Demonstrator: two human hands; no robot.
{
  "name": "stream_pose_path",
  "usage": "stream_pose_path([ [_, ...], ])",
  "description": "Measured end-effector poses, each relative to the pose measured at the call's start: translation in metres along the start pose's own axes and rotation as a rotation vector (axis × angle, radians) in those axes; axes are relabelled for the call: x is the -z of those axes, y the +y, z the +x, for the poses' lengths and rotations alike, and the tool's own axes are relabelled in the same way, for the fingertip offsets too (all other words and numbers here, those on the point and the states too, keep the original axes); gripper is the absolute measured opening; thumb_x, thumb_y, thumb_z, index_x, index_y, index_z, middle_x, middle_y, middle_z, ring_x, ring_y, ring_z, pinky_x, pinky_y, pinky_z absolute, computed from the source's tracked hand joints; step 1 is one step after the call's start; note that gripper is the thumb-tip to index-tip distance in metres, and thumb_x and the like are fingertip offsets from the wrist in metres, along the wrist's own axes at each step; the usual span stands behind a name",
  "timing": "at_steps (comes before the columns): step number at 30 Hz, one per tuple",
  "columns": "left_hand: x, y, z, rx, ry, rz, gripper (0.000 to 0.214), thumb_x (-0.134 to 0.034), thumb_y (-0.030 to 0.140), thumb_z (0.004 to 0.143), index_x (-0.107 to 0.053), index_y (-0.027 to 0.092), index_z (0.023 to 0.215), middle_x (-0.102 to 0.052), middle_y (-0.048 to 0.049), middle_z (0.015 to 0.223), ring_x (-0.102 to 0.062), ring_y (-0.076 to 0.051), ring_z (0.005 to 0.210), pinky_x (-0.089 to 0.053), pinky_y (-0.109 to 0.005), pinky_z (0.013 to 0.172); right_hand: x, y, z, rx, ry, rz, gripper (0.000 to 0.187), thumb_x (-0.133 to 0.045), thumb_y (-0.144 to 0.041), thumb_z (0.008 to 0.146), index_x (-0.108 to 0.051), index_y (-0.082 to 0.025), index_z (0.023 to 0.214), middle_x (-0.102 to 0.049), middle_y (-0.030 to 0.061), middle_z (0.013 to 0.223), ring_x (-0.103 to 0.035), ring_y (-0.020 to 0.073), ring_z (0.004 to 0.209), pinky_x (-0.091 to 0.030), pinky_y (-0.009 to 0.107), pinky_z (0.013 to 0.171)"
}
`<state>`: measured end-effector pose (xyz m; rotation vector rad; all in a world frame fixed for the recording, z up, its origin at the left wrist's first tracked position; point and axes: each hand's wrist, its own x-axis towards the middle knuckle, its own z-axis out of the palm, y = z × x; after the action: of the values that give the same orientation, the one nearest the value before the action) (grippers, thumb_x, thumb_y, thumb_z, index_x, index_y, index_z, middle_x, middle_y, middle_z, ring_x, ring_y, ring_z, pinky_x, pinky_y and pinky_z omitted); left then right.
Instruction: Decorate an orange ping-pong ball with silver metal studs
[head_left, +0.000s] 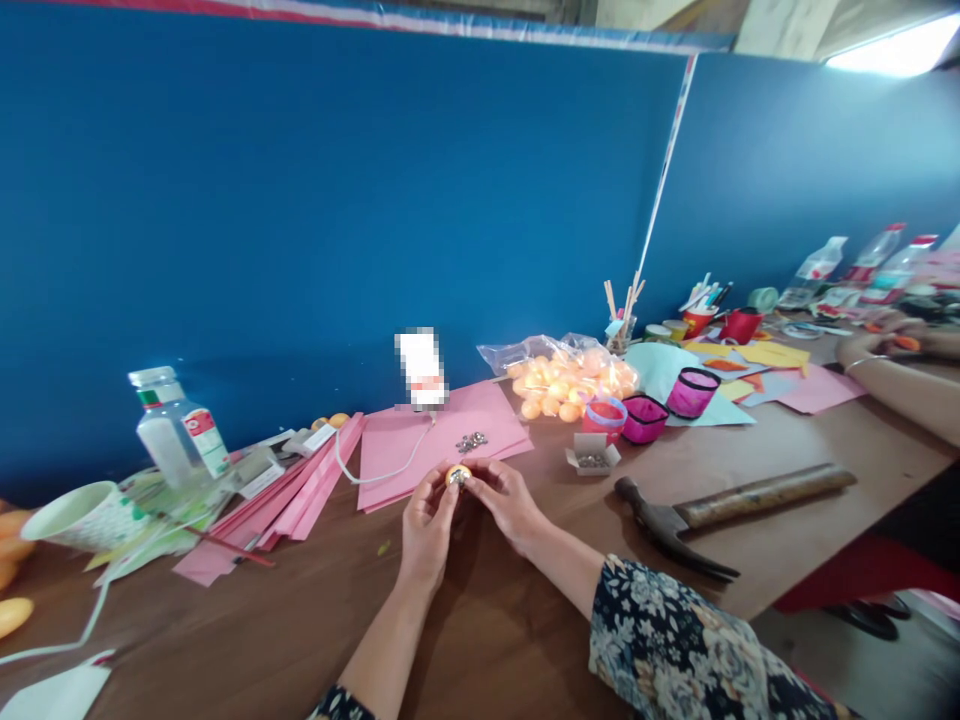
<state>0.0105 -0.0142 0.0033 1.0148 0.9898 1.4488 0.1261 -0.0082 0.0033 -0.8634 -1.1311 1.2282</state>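
A small orange ball [455, 469] with shiny metal bits on its near side is held between my two hands. My left hand [427, 525] pinches it from the left, thumb on the front. On the other side, the fingers and thumb of my right hand [511, 500] close on it. What exactly the metal bits are is too small to tell. Just beyond my fingers, a little heap of metal pieces [472, 441] lies on pink paper sheets [401, 450]. To the right stands an open small box [592, 458] with more metal pieces in it.
A claw hammer [757, 500] lies at right. Behind it are pink mesh cups [645, 418] and a plastic bag of orange balls [562, 380]. A glass bottle [176, 430], a paper cup [79, 515] and a white cable [382, 477] are leftward. Another person's arm [907, 395] reaches in at far right.
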Motion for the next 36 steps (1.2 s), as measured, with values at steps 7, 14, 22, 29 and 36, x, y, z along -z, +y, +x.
stream_pose_path([
  [7, 0.0045, -0.0074, 0.0033, 0.053, 0.014, -0.051, 0.041, -0.062, 0.028, 0.069, -0.057, 0.017, 0.108, -0.062, -0.0078, 0.108, -0.054, -0.022, 0.103, -0.037, -0.040, 0.094, -0.0005, 0.0004, 0.0007, 0.005, 0.011, 0.042, 0.034, -0.062, -0.040, 0.069, -0.061, -0.018, 0.094, -0.065, 0.0051, 0.090, -0.059, 0.0190, 0.086, -0.045, 0.033, 0.081],
  [14, -0.0007, -0.0007, 0.0032, 0.102, 0.005, -0.177, 0.038, -0.064, 0.024, 0.066, -0.060, 0.017, 0.103, -0.064, -0.0070, 0.104, -0.056, -0.020, 0.100, -0.038, -0.038, 0.094, -0.0012, 0.0001, 0.0017, 0.018, 0.001, 0.052, 0.032, -0.062, -0.038, 0.069, -0.061, -0.018, 0.093, -0.065, 0.0051, 0.091, -0.058, 0.0193, 0.088, -0.044, 0.034, 0.083],
  [22, -0.0025, 0.0014, 0.0038, 0.117, 0.019, -0.199, 0.035, -0.065, 0.022, 0.064, -0.062, 0.017, 0.099, -0.066, -0.0066, 0.099, -0.057, -0.020, 0.098, -0.037, -0.039, 0.094, 0.0007, 0.0036, 0.0029, -0.017, -0.004, 0.044, 0.035, -0.063, -0.039, 0.067, -0.060, -0.018, 0.095, -0.064, 0.0052, 0.094, -0.059, 0.0191, 0.088, -0.044, 0.035, 0.084],
  [29, -0.0027, -0.0003, 0.0037, 0.126, 0.035, -0.206, 0.038, -0.063, 0.027, 0.067, -0.060, 0.018, 0.104, -0.065, -0.0056, 0.101, -0.057, -0.018, 0.099, -0.037, -0.036, 0.095, -0.0011, -0.0011, 0.0020, -0.010, -0.011, 0.053, 0.032, -0.061, -0.037, 0.070, -0.060, -0.017, 0.096, -0.065, 0.0053, 0.092, -0.059, 0.0187, 0.088, -0.045, 0.034, 0.082],
  [36, 0.0002, -0.0016, 0.0048, 0.116, 0.011, -0.170, 0.038, -0.065, 0.026, 0.065, -0.061, 0.018, 0.102, -0.067, -0.0044, 0.095, -0.060, -0.019, 0.092, -0.042, -0.036, 0.089, 0.0010, -0.0004, 0.0019, -0.010, -0.001, 0.074, 0.030, -0.063, -0.037, 0.068, -0.063, -0.017, 0.090, -0.066, 0.0049, 0.088, -0.059, 0.0189, 0.084, -0.044, 0.034, 0.082],
])
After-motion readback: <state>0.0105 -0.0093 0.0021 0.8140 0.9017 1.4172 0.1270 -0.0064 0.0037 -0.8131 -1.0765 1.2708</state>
